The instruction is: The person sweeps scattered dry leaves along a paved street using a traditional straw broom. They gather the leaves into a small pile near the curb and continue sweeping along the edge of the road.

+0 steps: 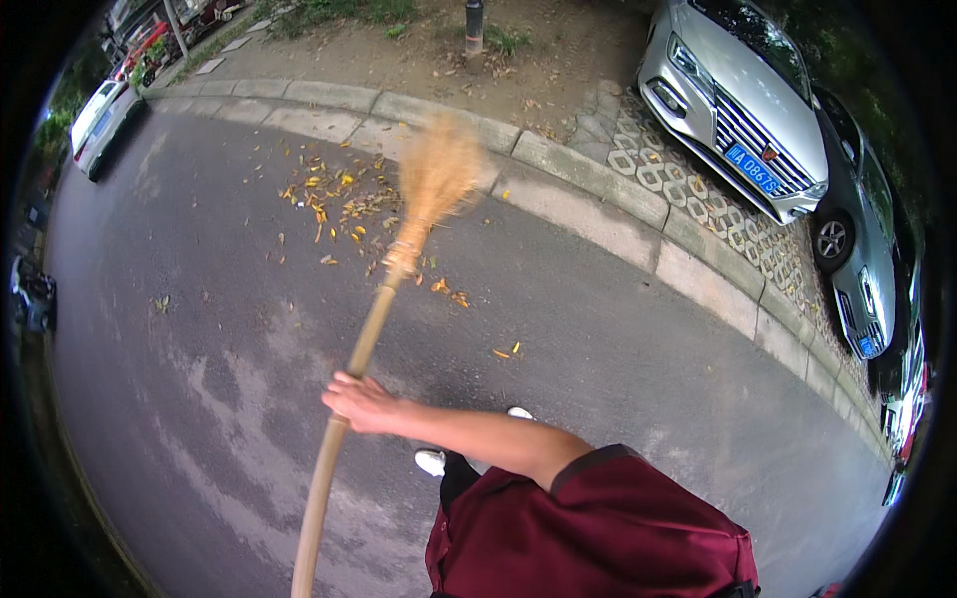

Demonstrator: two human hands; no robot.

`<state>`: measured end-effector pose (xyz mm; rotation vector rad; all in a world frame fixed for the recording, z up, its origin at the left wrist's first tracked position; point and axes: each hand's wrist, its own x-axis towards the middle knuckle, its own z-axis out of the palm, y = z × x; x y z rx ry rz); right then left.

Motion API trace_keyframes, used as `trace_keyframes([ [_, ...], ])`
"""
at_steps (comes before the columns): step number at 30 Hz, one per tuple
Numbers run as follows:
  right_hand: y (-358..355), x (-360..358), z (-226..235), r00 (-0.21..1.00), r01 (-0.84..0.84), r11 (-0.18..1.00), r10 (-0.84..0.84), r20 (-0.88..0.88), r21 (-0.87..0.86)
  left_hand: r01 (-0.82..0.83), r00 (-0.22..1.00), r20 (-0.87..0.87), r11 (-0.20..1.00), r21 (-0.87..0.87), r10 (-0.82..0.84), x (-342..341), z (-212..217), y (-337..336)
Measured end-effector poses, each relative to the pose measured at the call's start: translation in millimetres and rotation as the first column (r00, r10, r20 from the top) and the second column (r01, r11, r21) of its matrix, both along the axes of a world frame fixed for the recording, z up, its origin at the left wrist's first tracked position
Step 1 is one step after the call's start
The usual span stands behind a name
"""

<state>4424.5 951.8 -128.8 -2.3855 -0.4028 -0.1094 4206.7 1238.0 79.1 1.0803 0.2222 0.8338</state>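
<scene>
Right hand (361,402) in a closed grip around a broom (371,329) handle mid-length, blurred bristles far ahead over scattered yellow leaves (339,199), grey asphalt road (199,379), stone curb (598,179), parked cars (738,100) beyond.

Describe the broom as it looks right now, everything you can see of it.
The broom has a long pale-tan handle like bamboo or cane, running from the lower edge of the picture up and to the right. Its straw-coloured bristle head, bound where it meets the handle, is blurred and sits over the asphalt road beside scattered yellow leaves, near the kerb. The right hand has its grip around the handle about halfway up. No other hand shows on it.
</scene>
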Motion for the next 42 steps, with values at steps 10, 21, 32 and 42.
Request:
trace_keyframes([
  [10,-165,-102,-124,0.626,0.765,0.587,-0.775,0.091,-0.266,0.874,0.375,-0.24,0.428,-0.231,-0.895,192,-147,-55],
  [21,-300,-40,-216,0.556,0.718,0.583,-0.809,-0.191,-0.38,0.968,-0.252,-0.258,-0.242,-0.072,-0.932,355,-159,-222],
  [32,-23,400,-90,0.997,0.081,0.992,-0.081,0.001,0.097,0.549,0.807,-0.502,0.71,0.441,-0.312,397,-135,38],
  [42,200,438,-11,0.997,-0.051,0.998,0.048,-0.066,-0.032,0.034,0.988,-0.142,0.985,-0.172,-0.059,474,-73,236],
])
